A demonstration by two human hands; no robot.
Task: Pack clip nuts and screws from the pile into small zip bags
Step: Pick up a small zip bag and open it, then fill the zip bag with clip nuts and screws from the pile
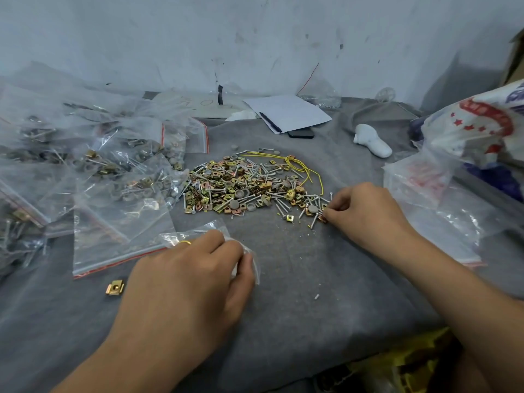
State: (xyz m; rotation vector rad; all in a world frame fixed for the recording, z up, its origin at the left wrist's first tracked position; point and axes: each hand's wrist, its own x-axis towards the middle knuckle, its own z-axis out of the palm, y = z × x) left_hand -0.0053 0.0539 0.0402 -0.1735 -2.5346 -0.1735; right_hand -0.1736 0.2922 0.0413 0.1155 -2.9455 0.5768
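Observation:
A pile of gold clip nuts, silver screws and grey round caps lies in the middle of the grey cloth. My right hand reaches into the pile's right edge, its fingertips pinching small parts there. My left hand lies nearer the front and grips a small clear zip bag that sticks out beyond the fingers. One loose gold clip nut lies on the cloth left of that hand.
Several filled zip bags are heaped at the left. Empty zip bags lie at the right under a printed plastic bag. Paper with a pen, a phone, a white object and yellow wire lie behind the pile.

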